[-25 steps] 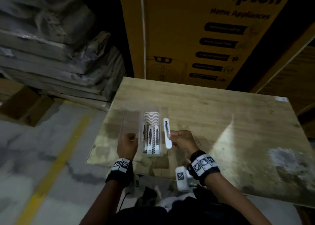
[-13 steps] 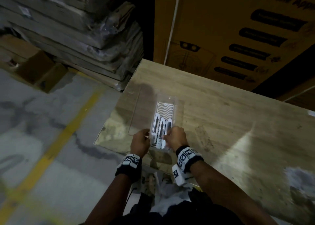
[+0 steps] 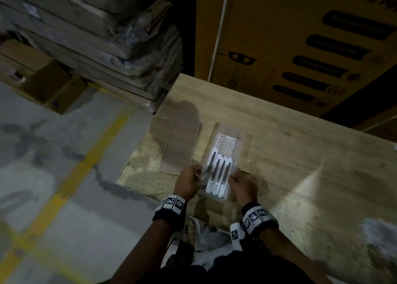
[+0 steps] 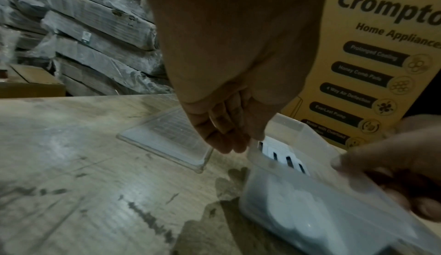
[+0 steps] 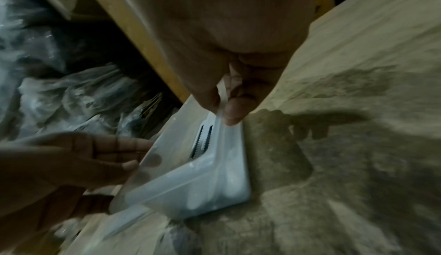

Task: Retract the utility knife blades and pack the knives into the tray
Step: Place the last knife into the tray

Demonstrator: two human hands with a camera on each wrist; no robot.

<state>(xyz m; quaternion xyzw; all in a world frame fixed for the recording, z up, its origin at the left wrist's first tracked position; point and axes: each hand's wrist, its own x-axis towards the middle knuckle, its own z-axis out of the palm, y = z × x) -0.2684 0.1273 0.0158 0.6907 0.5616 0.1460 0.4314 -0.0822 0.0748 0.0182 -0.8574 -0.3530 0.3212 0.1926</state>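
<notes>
Four white utility knives (image 3: pixel 218 176) lie side by side in the clear tray (image 3: pixel 240 137), lower centre of the head view, tray sitting at the near edge of the desk (image 3: pixel 300 154). Blade tips are too small to see, so I can't tell whether they're retracted. My left hand (image 3: pixel 189 181) pinches the tray's left rim; fingers (image 4: pixel 224 132) curled over it. My right hand (image 3: pixel 243 183) pinches the right rim between thumb and fingers (image 5: pixel 235 112). Clear lid (image 3: pixel 182 139) lies flat just left of the tray. Risk as I see it: the tray's near end looks close to the desk edge, so an uneven pull could tip it and spill knives to the floor (image 3: pixel 64 176).
</notes>
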